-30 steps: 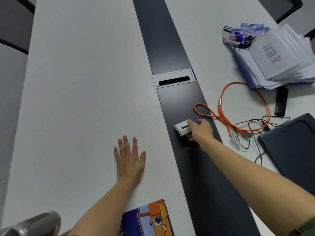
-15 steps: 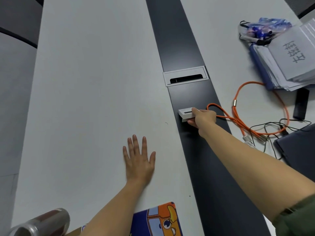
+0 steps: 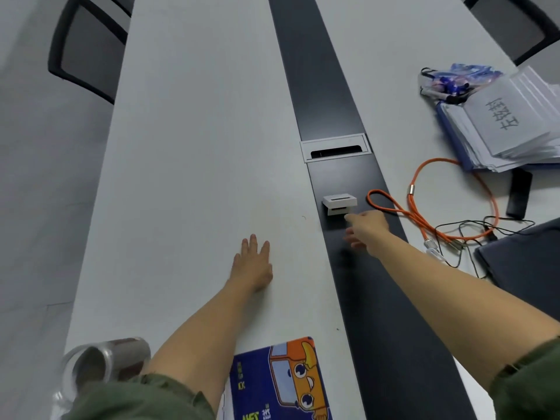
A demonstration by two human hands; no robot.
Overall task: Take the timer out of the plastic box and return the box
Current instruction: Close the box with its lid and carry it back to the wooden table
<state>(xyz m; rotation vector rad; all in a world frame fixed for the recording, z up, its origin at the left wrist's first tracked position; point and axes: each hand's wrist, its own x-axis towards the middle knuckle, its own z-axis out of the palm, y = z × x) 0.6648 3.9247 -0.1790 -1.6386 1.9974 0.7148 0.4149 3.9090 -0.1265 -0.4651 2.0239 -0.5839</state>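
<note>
A small white timer [image 3: 339,203] stands on the black centre strip [image 3: 318,71] of the long white table [image 3: 197,147]. My right hand [image 3: 366,230] hovers just behind it with the fingers loosely apart and nothing in them; the fingertips almost touch the timer's near edge. My left hand [image 3: 253,265] lies flat and spread on the white surface, left of the strip. A clear plastic container [image 3: 100,368] with brown inside lies on its side at the bottom left, by my left elbow.
A colourful cartoon-printed box [image 3: 278,380] lies near the front edge. Right of the timer are an orange cable loop [image 3: 424,213], thin black wires [image 3: 472,231], a dark laptop [image 3: 527,256], a black remote [image 3: 519,192] and a paper stack [image 3: 509,125]. A cable port [image 3: 335,151] sits beyond the timer.
My right hand has let go of the timer and drawn back slightly towards me. The timer now stands free on the black strip. My left hand stays flat on the table.
</note>
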